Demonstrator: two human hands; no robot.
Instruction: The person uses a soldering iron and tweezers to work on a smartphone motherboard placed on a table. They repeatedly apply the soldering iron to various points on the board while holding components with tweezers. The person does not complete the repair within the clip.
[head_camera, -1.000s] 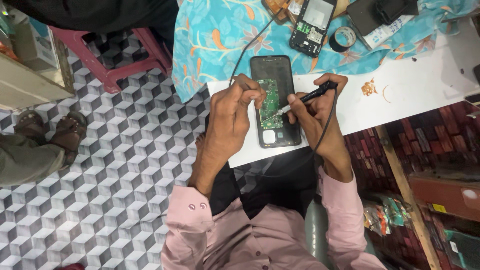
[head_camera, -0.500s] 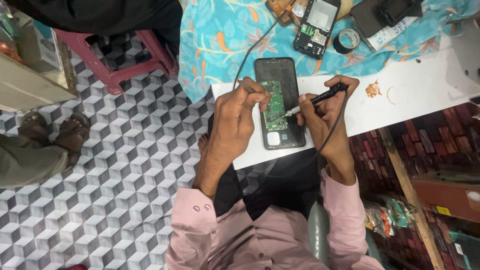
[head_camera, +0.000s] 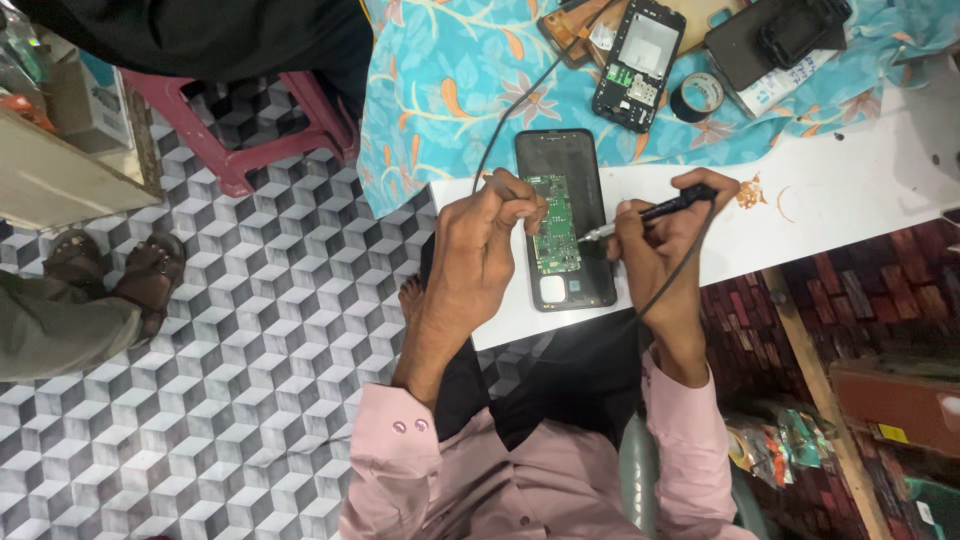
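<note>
An opened black phone (head_camera: 590, 180) lies on the white tabletop (head_camera: 850, 200) with a green circuit board (head_camera: 556, 225) exposed inside it. My left hand (head_camera: 480, 245) rests on the phone's left edge, its fingers pinched around a thin tool at the board's top. My right hand (head_camera: 655, 240) grips a black corded soldering iron (head_camera: 660, 212) like a pen; its metal tip touches the board's right side. The iron's black cable (head_camera: 690, 270) loops down past my right wrist.
A second dismantled phone (head_camera: 640, 65), a tape roll (head_camera: 697, 95) and dark devices (head_camera: 770, 40) lie on a blue floral cloth (head_camera: 450, 90). A red stool (head_camera: 240, 130) stands on the patterned floor. Another person's sandalled feet (head_camera: 120, 275) are at left.
The view has shifted slightly. My right hand has brought the iron's tip a little closer onto the board; my left hand stays at the phone's left edge.
</note>
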